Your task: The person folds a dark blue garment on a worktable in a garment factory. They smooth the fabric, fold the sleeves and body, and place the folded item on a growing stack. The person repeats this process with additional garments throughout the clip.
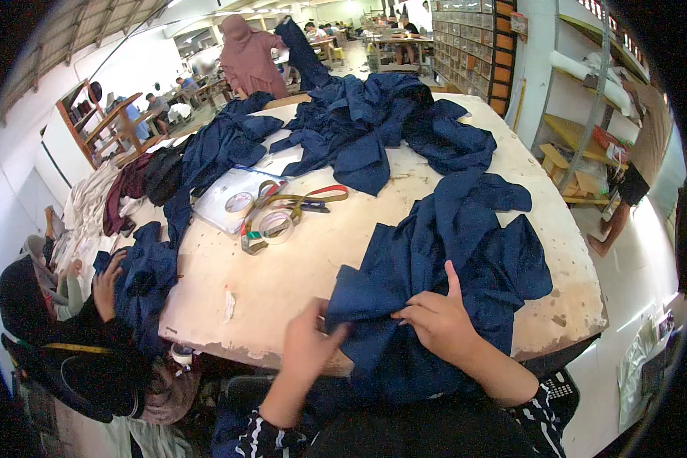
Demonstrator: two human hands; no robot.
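Note:
A dark blue garment (pixel 466 244) lies bunched on the table before me, its lower part hanging over the near edge toward my lap. My right hand (pixel 439 324) rests on it, thumb raised and the other fingers curled together at a fold of the cloth. Beside the garment's left corner is my left hand (pixel 309 343), blurred by motion. Its fingertips touch or nearly touch the cloth edge; whether they grip it I cannot tell.
The pale worn table (pixel 282 282) carries tape rolls (pixel 275 227), a strap (pixel 313 200), a clear plastic packet (pixel 233 200) and a heap of dark blue garments (pixel 359 114). A co-worker (pixel 61 336) handles cloth at left; another person (pixel 248 57) stands beyond the table. Shelves (pixel 588 130) stand right.

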